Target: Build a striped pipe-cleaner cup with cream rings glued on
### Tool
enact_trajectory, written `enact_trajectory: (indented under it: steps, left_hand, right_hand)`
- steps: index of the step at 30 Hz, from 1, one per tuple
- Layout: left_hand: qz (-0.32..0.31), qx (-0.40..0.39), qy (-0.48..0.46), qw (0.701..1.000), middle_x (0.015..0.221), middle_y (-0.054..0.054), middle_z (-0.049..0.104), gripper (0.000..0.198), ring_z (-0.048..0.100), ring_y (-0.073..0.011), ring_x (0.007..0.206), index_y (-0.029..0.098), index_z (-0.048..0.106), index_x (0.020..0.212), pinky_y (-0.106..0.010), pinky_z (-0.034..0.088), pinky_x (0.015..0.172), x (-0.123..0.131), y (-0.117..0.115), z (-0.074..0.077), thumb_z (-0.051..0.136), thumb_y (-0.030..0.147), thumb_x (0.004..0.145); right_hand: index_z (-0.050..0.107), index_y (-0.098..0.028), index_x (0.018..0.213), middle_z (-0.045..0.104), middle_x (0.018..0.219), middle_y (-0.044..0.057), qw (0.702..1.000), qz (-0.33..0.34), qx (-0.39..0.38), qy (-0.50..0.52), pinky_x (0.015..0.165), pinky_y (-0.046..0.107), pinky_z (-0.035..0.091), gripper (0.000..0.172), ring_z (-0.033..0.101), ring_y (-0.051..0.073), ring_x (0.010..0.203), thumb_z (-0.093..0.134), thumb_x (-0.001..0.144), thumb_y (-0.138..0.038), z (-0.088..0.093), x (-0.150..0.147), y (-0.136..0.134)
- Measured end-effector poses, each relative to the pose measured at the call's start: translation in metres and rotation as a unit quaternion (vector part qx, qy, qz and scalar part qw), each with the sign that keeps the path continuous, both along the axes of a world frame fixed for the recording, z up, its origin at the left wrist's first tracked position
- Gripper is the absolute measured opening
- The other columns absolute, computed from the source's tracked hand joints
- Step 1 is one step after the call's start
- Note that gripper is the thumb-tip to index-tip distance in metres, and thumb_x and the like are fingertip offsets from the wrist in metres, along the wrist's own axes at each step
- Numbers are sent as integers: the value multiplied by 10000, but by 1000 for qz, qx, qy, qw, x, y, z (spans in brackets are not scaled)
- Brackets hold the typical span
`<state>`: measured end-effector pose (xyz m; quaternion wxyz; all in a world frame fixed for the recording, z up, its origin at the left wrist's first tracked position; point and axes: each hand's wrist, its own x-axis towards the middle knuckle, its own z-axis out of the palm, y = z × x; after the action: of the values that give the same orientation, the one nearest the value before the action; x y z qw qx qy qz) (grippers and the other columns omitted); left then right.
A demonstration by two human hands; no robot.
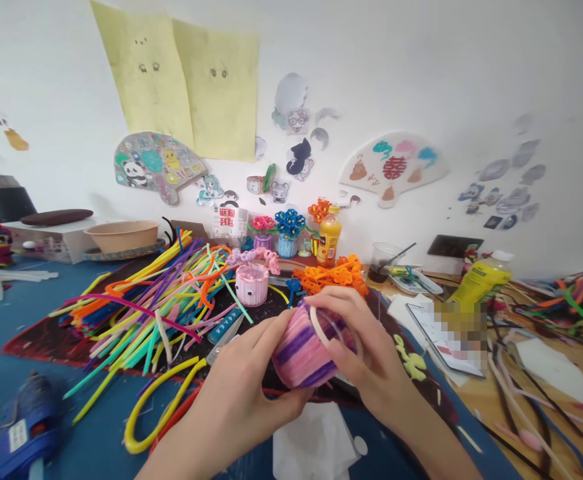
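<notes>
Between my hands is a small clear cup, lying tilted, its side covered with pink and purple pipe cleaners. My left hand is wrapped around its near left side. On the right, my right hand grips the open end, fingers over the top and thumb at the rim. A white strip, perhaps a pipe cleaner, curves along the rim under the right fingers. Behind the hands stands a finished-looking pink pipe-cleaner pot with googly eyes. Part of the cup's far side is hidden.
A heap of colourful pipe cleaners spreads to the left, near scissors. At lower left lies a blue glue gun. Orange pipe-cleaner pieces and a juice bottle stand behind. White paper lies in front.
</notes>
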<state>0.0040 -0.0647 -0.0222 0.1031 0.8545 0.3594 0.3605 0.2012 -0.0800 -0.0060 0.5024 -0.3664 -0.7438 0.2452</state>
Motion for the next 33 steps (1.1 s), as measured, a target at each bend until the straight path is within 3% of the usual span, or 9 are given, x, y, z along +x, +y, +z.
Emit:
enact_trajectory:
  steps: [6,11,20,26,29,33]
  left_hand:
    - [-5,1,0,1000,1180,-35,665,722,675,-195,990,278,385,1354,-294,564,792,1,0,0,652,149,697]
    - [0,-13,7,1000,1173,-70,673,691,682,-222,984,238,411,1351,-330,577,783,4,0,0,656,170,709]
    - [-17,-20,13,1000,1169,-26,660,690,664,-190,981,297,399,1340,-298,553,792,2,-1,1,668,146,723]
    - [-22,-20,24,999,1198,-53,648,704,656,-213,1001,278,380,1366,-328,560,809,2,-1,-4,677,178,735]
    - [-20,-21,25,999,1216,-59,644,723,658,-224,1016,280,362,1380,-334,563,818,2,0,-5,690,200,740]
    - [-28,-48,5,998,1293,-21,620,749,645,-198,1089,339,330,1393,-301,547,891,1,-1,-2,698,201,756]
  right_hand:
    - [577,-363,1268,500,1327,7,999,14,27,-16,1098,273,342,312,444,191,1289,533,959,-374,-4,0,4]
    - [594,-353,1240,527,1313,4,999,4,38,-18,1087,262,351,286,470,182,1266,531,960,-361,-5,1,5]
    - [609,-332,1231,565,1302,8,998,10,42,-35,1093,268,356,283,500,176,1247,530,959,-341,-6,1,5]
    - [624,-314,1223,597,1301,17,998,19,32,-42,1082,282,390,279,530,183,1235,522,965,-345,-3,-1,2]
    - [613,-319,1264,594,1337,27,1000,28,13,-3,1103,342,386,325,510,222,1280,527,962,-402,-3,0,2]
    - [563,-320,1338,553,1419,42,989,28,-9,142,1127,420,373,428,472,268,1341,521,947,-489,-9,5,8]
